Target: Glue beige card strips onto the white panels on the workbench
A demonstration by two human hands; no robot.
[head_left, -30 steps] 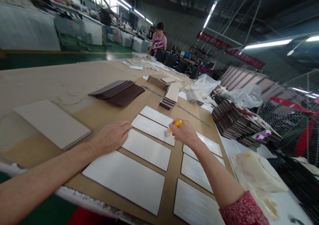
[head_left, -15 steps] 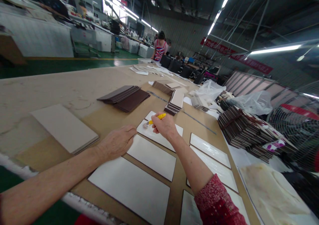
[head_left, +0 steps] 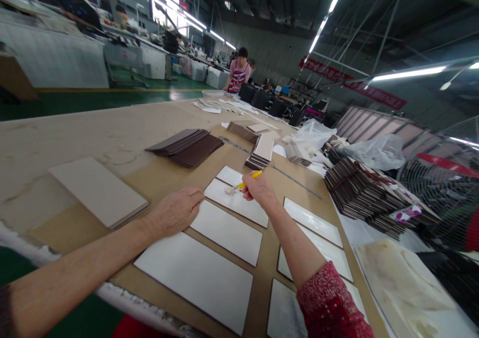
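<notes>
My right hand grips a brush with a yellow handle. Its bristles touch a white panel that lies flat on brown board. My left hand rests palm down, its fingertips at the left edge of that panel and its fingers close together; whether anything is under them is hidden. Nearer to me lie a white panel and a larger one. On the right, glossy white panels lie in a second column, partly covered by my right forearm.
Dark brown sheets and a grey-beige stack lie to the left. Narrow stacked pieces stand beyond the panels. Dark folded pieces are piled at the right near a fan. A person stands at the far end.
My right hand has moved to the right with the brush, whose bristles have shifted across the panel. My left hand stays nearly in place. The far person's head has turned.
</notes>
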